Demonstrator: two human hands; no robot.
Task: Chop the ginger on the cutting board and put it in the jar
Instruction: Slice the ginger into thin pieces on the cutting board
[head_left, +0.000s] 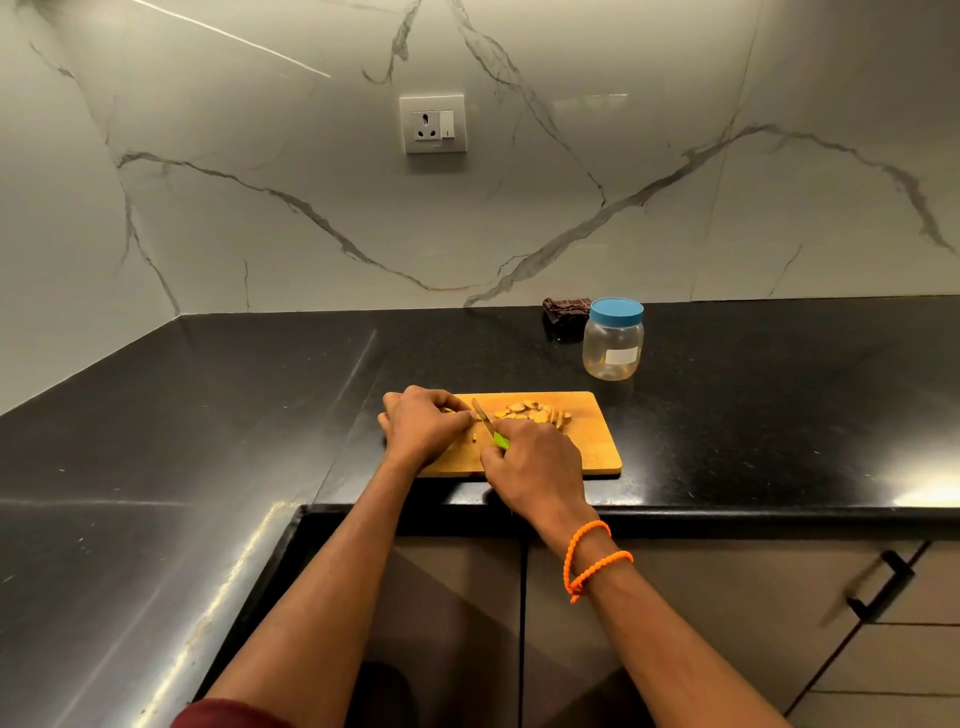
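A wooden cutting board (597, 441) lies near the front edge of the black counter. Several cut ginger slices (530, 412) sit in a pile on its far side. My left hand (423, 426) curls over the uncut ginger piece at the board's left end, mostly hiding it. My right hand (535, 465) grips a knife (485, 420) by its green handle, the blade angled down beside my left fingertips. A clear plastic jar (613, 345) with a blue lid on stands on the counter behind the board, to the right.
A dark folded cloth (566, 310) lies by the wall behind the jar. The black counter (208, 415) turns a corner at the left. A wall socket (432, 123) sits on the marble backsplash. Cabinet doors with a black handle (880, 587) are below.
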